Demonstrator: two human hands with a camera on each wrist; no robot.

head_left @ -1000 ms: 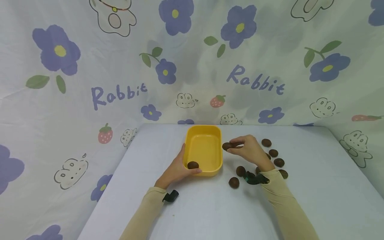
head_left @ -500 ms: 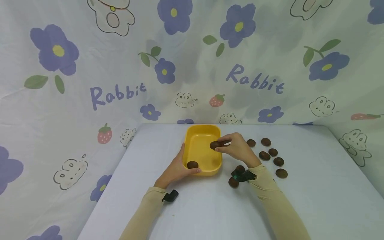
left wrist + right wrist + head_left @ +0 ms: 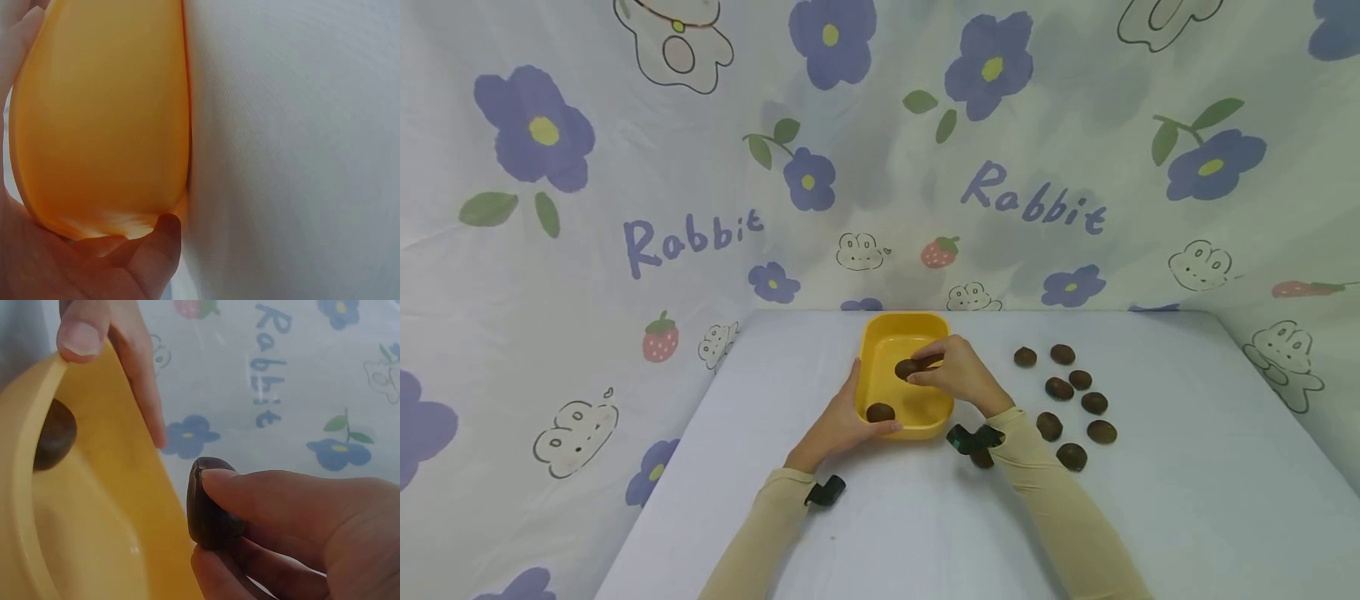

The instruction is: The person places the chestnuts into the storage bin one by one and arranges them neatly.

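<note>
A yellow plastic tray (image 3: 928, 414) stands on the white table. My left hand (image 3: 838, 422) grips its near left corner, thumb over the near rim and fingers along the left wall. One brown chestnut (image 3: 880, 412) lies inside the tray, in the corner by that hand. Above the tray floor, my right hand (image 3: 964, 377) pinches a second chestnut (image 3: 907, 369) between thumb and fingers. In the right wrist view the held chestnut (image 3: 211, 515) is plainly seen with its seam and apart from the tray. The left wrist view shows the tray's outer wall (image 3: 106, 125) and the left thumb.
Several loose chestnuts (image 3: 1059, 388) are scattered on the table (image 3: 895, 533) to the right of the tray. Another chestnut (image 3: 982, 459) is partly hidden under the right wrist's black camera strap (image 3: 973, 438). A printed curtain (image 3: 880, 167) hangs along the table's back edge.
My right hand has moved left with its chestnut, from beside the tray's right rim to over its inside. Chestnuts formerly behind the right arm now show. My left hand stays in place.
</note>
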